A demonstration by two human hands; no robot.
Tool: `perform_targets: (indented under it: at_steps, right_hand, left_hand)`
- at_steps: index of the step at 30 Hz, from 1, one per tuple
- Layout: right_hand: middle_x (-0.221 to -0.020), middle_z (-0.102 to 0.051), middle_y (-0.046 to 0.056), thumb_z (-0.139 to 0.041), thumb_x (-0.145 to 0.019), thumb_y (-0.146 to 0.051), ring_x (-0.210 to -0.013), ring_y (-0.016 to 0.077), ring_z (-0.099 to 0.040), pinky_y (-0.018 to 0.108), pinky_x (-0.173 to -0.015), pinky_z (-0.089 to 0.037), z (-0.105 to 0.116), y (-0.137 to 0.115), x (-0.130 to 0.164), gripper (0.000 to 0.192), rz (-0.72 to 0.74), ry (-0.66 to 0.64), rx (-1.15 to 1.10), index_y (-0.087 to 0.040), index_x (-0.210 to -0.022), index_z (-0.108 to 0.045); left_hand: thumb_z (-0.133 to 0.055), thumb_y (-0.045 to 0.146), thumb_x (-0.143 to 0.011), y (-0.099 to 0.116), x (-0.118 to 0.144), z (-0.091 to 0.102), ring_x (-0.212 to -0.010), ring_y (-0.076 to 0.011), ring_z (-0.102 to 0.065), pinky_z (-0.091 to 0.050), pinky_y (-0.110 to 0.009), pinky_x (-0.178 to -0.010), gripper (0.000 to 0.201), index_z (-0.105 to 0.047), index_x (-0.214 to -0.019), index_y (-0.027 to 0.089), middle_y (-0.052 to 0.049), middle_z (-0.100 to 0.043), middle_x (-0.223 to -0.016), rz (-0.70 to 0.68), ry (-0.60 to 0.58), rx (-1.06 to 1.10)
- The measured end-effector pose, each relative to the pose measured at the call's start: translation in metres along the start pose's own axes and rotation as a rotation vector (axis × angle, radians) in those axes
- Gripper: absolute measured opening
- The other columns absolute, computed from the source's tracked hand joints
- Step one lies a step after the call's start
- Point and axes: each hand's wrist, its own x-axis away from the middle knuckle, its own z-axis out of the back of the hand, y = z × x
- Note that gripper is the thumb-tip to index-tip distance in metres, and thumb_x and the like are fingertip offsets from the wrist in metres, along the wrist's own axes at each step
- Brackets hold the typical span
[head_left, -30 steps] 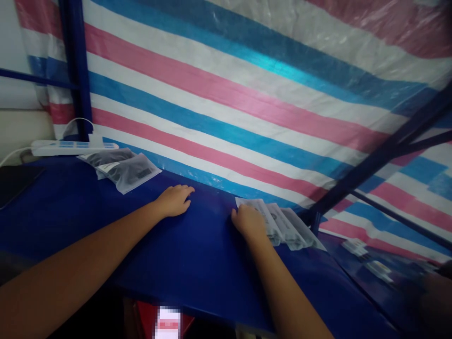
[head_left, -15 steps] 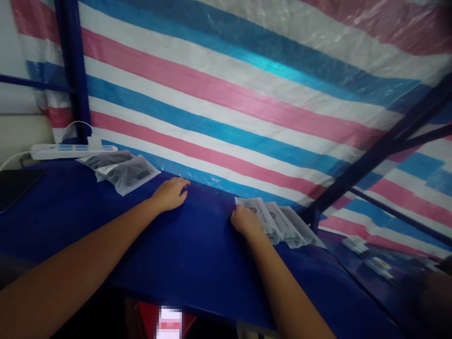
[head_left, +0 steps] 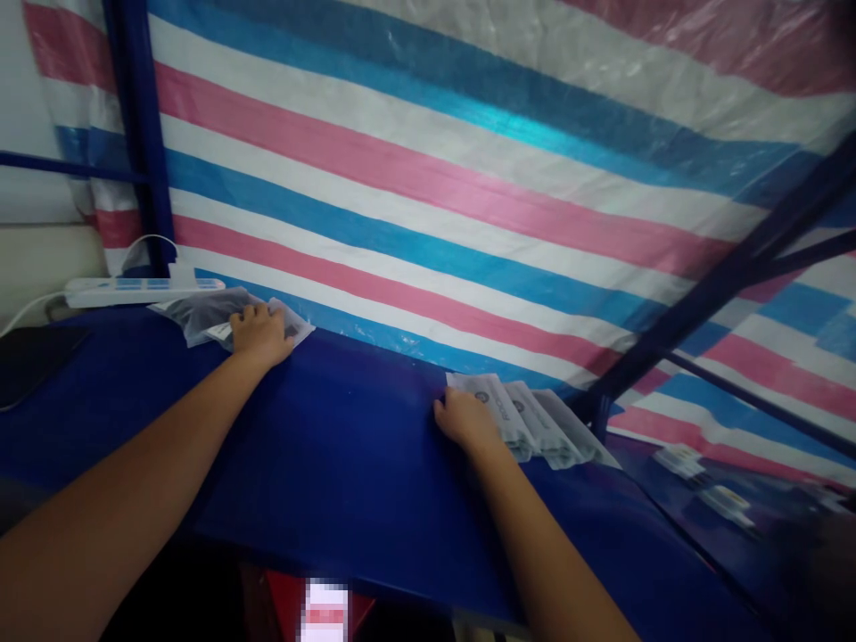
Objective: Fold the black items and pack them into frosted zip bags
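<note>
My left hand (head_left: 259,337) lies over frosted plastic bags (head_left: 197,314) on the left of the table. Its fingers are spread across the front bag (head_left: 300,323), which has dark contents, and the thumb stands apart. On the right, my right hand (head_left: 469,417) is closed at the left end of a row of overlapping frosted bags. Its fingers are curled at the edge of the nearest bag (head_left: 505,412), partly hidden behind the hand. Further bags (head_left: 543,423) with dark print lie beside it, fanned to the right.
Behind the blue table (head_left: 348,473) hangs a striped plastic sheet (head_left: 415,187) on a blue metal frame (head_left: 144,134). A white power strip (head_left: 144,290) and a dark flat object (head_left: 37,357) lie at left. Small white items (head_left: 726,506) lie at right.
My left hand has moved left, from bare table onto the left bags, and now covers part of the front one. My right hand stays at the right row.
</note>
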Motion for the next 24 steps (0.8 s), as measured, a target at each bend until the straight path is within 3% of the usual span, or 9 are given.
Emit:
perform_targets:
  at_steps: [3,6,9,13,16,19,22,24]
  right_hand:
    - [-0.110,-0.071,0.022,-0.045,-0.094,-0.037,-0.105,0.0335,-0.067,0.042,-0.085,-0.048,0.001,-0.001,0.001,0.039,0.006,0.012,-0.005,-0.012,-0.115,-0.066]
    - [-0.107,-0.071,0.021,-0.046,-0.094,-0.039,-0.104,0.0335,-0.068,0.041,-0.085,-0.047,0.003,-0.002,0.003,0.038,0.017,0.027,-0.012,-0.013,-0.111,-0.067]
    - [-0.106,-0.072,0.020,-0.045,-0.094,-0.039,-0.102,0.0325,-0.068,0.041,-0.084,-0.047,0.004,-0.004,0.004,0.037,0.038,0.091,-0.044,-0.014,-0.112,-0.067]
    - [-0.100,-0.073,0.014,-0.049,-0.094,-0.038,-0.096,0.0284,-0.068,0.038,-0.081,-0.046,0.001,-0.008,0.002,0.042,0.173,0.192,-0.233,-0.016,-0.129,-0.060]
    - [-0.103,-0.072,0.010,-0.057,-0.089,-0.036,-0.094,0.0249,-0.067,0.036,-0.083,-0.047,-0.006,-0.012,0.002,0.055,0.325,0.164,-0.381,-0.016,-0.140,-0.051]
    - [-0.108,-0.070,0.011,-0.062,-0.086,-0.036,-0.097,0.0242,-0.066,0.036,-0.085,-0.047,-0.012,-0.015,0.003,0.063,0.375,0.132,-0.456,-0.016,-0.144,-0.046]
    - [-0.111,-0.070,0.010,-0.062,-0.086,-0.035,-0.097,0.0244,-0.066,0.036,-0.083,-0.048,-0.015,-0.015,0.003,0.065,0.368,0.100,-0.509,-0.018,-0.145,-0.042]
    - [-0.113,-0.070,0.009,-0.061,-0.087,-0.035,-0.097,0.0242,-0.067,0.037,-0.084,-0.049,-0.016,-0.014,0.002,0.062,0.365,0.084,-0.547,-0.018,-0.144,-0.044]
  left_hand:
    - [-0.055,0.056,-0.081,-0.004,-0.004,0.006,-0.125,-0.0459,-0.045,-0.038,-0.060,-0.096,0.067,-0.051,-0.134,0.015,-0.026,-0.051,-0.137,0.127,-0.034,0.064]
    - [-0.056,0.068,-0.077,-0.013,-0.009,0.008,-0.122,-0.0484,-0.049,-0.039,-0.063,-0.094,0.080,-0.050,-0.135,0.014,-0.028,-0.053,-0.135,0.218,-0.155,0.120]
    - [-0.059,0.067,-0.076,-0.008,-0.006,0.004,-0.117,-0.0442,-0.055,-0.042,-0.057,-0.093,0.077,-0.052,-0.133,0.016,-0.023,-0.062,-0.125,0.037,-0.183,0.190]
    - [-0.061,0.056,-0.082,0.029,0.013,-0.001,-0.123,-0.0315,-0.055,-0.043,-0.044,-0.101,0.060,-0.053,-0.133,0.024,-0.011,-0.060,-0.135,-0.335,-0.126,0.458]
    - [-0.061,0.051,-0.086,0.052,0.021,0.001,-0.131,-0.0268,-0.048,-0.030,-0.044,-0.114,0.049,-0.056,-0.128,0.026,-0.007,-0.059,-0.137,-0.477,0.062,0.563]
    - [-0.056,0.052,-0.089,0.052,0.018,0.004,-0.126,-0.0277,-0.052,-0.035,-0.045,-0.109,0.043,-0.059,-0.121,0.024,-0.009,-0.063,-0.129,-0.292,0.159,0.555]
    - [-0.055,0.055,-0.087,0.040,0.010,0.002,-0.113,-0.0301,-0.060,-0.047,-0.041,-0.093,0.047,-0.061,-0.115,0.018,-0.015,-0.065,-0.122,-0.111,-0.009,0.521]
    - [-0.051,0.053,-0.089,0.037,0.009,-0.002,-0.106,-0.0293,-0.063,-0.048,-0.039,-0.086,0.044,-0.062,-0.111,0.017,-0.015,-0.067,-0.116,-0.112,-0.132,0.541]
